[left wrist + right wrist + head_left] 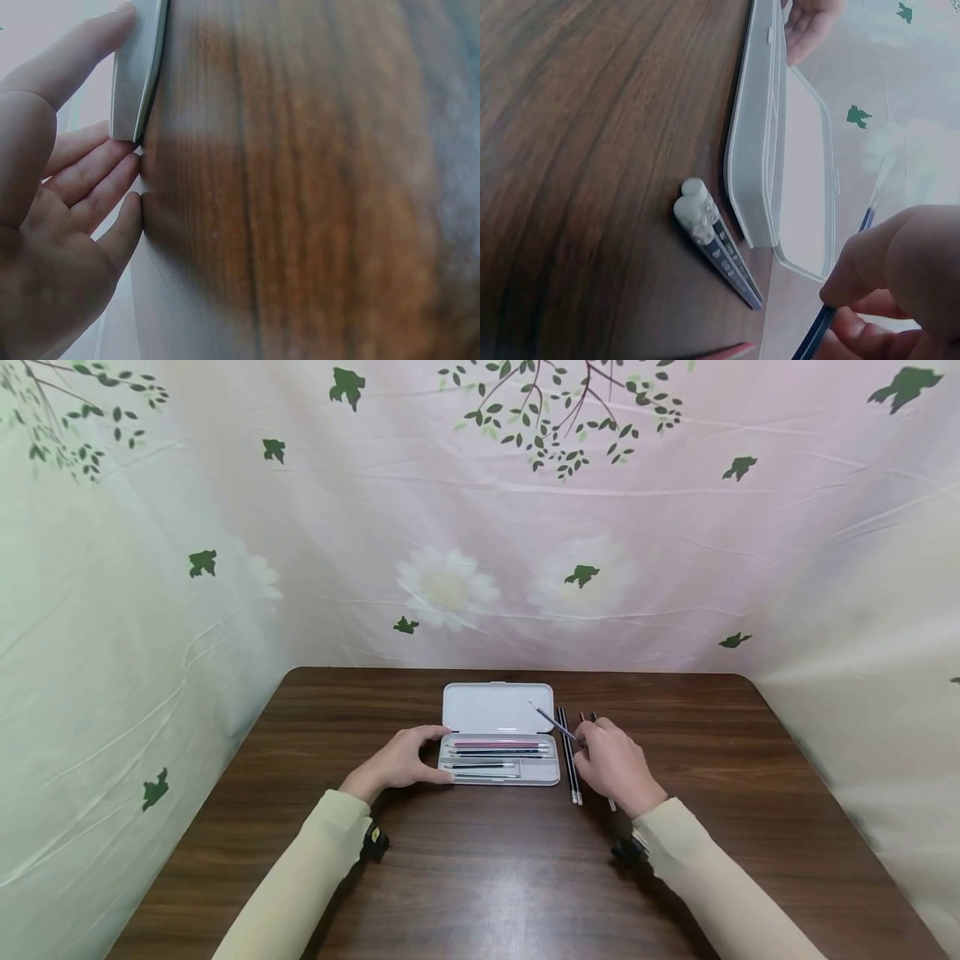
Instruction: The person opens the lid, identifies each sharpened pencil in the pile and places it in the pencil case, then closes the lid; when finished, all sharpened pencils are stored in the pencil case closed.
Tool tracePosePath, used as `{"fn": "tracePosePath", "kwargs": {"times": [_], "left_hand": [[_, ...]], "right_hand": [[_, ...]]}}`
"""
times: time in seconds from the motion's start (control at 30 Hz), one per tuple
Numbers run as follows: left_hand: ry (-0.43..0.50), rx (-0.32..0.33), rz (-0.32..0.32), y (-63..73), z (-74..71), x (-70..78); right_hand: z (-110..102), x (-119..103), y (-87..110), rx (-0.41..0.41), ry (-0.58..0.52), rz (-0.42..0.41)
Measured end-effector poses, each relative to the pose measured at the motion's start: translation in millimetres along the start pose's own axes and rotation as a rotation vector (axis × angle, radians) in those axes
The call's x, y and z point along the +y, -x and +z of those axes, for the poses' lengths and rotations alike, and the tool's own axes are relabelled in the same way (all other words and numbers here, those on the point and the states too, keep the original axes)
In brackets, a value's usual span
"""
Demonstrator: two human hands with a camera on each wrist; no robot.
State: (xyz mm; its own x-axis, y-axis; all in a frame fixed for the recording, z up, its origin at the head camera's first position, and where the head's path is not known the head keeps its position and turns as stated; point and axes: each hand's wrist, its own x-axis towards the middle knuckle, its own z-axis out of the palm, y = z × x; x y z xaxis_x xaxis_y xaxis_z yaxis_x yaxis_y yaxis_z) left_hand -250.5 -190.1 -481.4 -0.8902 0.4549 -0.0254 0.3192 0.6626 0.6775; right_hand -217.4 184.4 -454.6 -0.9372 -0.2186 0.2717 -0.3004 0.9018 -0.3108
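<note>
An open white pencil case lies on the table with its lid folded back. Several pencils lie lengthwise in its compartments. My left hand holds the case's left end, thumb at the front corner and fingers toward the hinge side. In the left wrist view the thumb presses on the case wall. My right hand pinches a dark blue pencil, its sharpened tip pointing up-left over the lid's right edge. Below that hand, more pencils are partly hidden.
Two dark pencils with white erasers lie side by side just right of the case. A red pencil lies near them. The brown wooden table meets a printed cloth backdrop behind and at both sides.
</note>
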Motion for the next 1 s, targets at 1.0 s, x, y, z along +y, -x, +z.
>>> {"fn": "tracePosePath", "kwargs": {"times": [1.0], "left_hand": [[-0.004, 0.0, 0.001, 0.4, 0.3, -1.1]], "right_hand": [[42, -51, -33.0, 0.004, 0.075, -0.324]]}}
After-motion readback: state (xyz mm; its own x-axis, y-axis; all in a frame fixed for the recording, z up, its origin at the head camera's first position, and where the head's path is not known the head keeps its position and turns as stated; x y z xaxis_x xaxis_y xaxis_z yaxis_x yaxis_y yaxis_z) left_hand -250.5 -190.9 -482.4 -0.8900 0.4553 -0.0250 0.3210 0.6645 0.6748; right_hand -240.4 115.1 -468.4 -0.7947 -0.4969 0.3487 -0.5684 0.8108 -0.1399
